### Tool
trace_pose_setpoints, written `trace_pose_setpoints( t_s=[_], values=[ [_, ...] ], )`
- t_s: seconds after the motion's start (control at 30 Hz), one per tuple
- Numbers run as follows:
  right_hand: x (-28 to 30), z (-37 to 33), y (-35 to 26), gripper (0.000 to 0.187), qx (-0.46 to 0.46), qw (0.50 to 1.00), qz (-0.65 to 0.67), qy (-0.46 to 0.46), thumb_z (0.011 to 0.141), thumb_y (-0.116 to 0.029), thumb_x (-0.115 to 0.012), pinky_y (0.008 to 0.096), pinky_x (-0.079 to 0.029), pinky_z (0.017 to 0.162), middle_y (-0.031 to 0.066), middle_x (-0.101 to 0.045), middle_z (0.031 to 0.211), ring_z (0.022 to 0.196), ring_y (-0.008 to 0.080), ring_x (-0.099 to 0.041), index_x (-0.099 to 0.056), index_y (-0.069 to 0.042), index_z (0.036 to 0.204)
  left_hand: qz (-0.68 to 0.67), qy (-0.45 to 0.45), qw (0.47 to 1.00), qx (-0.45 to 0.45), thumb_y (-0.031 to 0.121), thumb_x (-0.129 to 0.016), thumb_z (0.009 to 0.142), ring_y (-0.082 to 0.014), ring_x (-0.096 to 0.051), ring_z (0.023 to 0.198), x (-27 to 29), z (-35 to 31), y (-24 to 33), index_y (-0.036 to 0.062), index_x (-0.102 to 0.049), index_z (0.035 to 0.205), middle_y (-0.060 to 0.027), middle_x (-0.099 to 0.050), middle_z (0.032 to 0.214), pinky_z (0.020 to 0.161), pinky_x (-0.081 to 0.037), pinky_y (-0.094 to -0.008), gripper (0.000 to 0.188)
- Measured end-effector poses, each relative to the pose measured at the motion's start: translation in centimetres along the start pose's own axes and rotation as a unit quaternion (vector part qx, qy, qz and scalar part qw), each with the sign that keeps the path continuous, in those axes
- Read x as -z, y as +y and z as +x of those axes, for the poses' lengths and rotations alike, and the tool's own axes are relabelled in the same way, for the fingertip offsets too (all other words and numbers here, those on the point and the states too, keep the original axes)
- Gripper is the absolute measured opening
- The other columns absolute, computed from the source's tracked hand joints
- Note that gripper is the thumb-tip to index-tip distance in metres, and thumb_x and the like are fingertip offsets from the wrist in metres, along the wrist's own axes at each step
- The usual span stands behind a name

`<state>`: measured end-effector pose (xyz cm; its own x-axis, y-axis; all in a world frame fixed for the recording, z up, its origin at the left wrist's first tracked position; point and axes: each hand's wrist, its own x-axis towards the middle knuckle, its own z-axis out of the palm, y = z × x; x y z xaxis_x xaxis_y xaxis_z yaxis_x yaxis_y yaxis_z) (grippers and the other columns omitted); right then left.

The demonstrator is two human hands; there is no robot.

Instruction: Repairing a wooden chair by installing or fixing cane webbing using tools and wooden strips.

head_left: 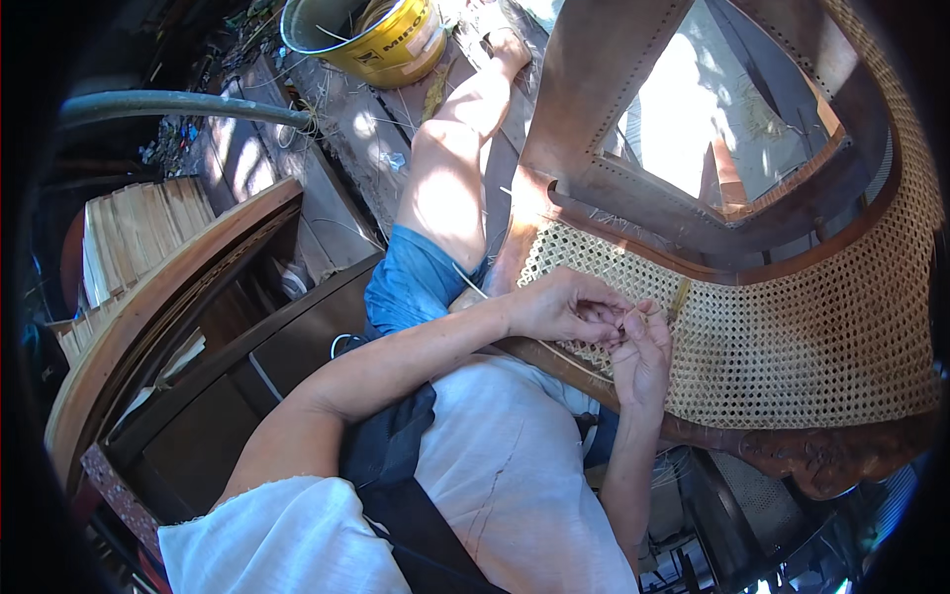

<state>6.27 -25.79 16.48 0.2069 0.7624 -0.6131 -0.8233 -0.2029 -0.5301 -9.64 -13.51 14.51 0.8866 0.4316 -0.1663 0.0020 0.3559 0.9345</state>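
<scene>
My left hand (566, 307) and my right hand (645, 358) meet above the woven cane panel (762, 337) of a wooden chair frame. Thumbs and fingertips are pinched together, nearly touching each other. Between them is a thin tan strand (633, 315), which looks like cane; its ends are hidden by the fingers. The panel has an open lattice weave and bends up along the chair's curved right side. Near my left wrist a pale strip (469, 280) sticks up past the forearm. A darker yellowish strip (680, 297) crosses the weave beside my right hand.
The chair's wooden frame (604, 129) has rows of small holes round an opening. A yellow bucket (396, 45) stands on the planks at the top. At left are a curved wooden piece (178, 287), a dark wooden panel (267, 366) and a grey hose (188, 103). My bare leg (445, 183) stretches ahead.
</scene>
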Motion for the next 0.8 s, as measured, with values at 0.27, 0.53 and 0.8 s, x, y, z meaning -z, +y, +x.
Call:
trace_pose_setpoints(
  t_s=[0.27,0.53,0.8],
  values=[
    [-0.7,2.8,0.6,0.015,0.042,0.921,-0.38,0.07,0.094,-0.002,-0.062,0.0249,-0.056,0.073,0.0095,-0.071,0.088,0.075,0.0128,-0.068,-0.068,0.006,0.105,0.184,0.027,0.982,0.011,0.019,-0.067,0.091,-0.0307,-0.07,0.082,2.3,0.7,-1.8,0.0041,-0.069,0.111,-0.0175,-0.07,0.09,0.074,-0.055,-0.0377,0.025],
    [-1.7,8.9,1.0,0.01,0.025,0.796,-0.605,-0.017,0.092,-0.011,-0.062,0.035,-0.049,0.062,0.0109,-0.065,0.073,0.064,0.0191,-0.064,-0.067,-0.002,0.093,0.296,0.096,0.945,0.098,0.021,-0.065,0.09,-0.0379,-0.067,0.083,4.7,1.3,-3.3,0.0037,-0.069,0.101,-0.0192,-0.068,0.088,0.075,-0.054,-0.0433,0.021],
    [-0.9,17.6,0.7,0.018,0.02,0.752,-0.651,-0.105,0.091,-0.015,-0.061,0.0398,-0.051,0.071,0.0165,-0.065,0.075,0.07,0.0271,-0.065,-0.066,0.002,0.093,0.51,0.082,0.831,0.207,0.021,-0.067,0.082,-0.0323,-0.068,0.076,12.2,4.0,-4.4,0.0123,-0.074,0.092,-0.0151,-0.07,0.083,0.071,-0.055,-0.0409,0.014]
  ],
)
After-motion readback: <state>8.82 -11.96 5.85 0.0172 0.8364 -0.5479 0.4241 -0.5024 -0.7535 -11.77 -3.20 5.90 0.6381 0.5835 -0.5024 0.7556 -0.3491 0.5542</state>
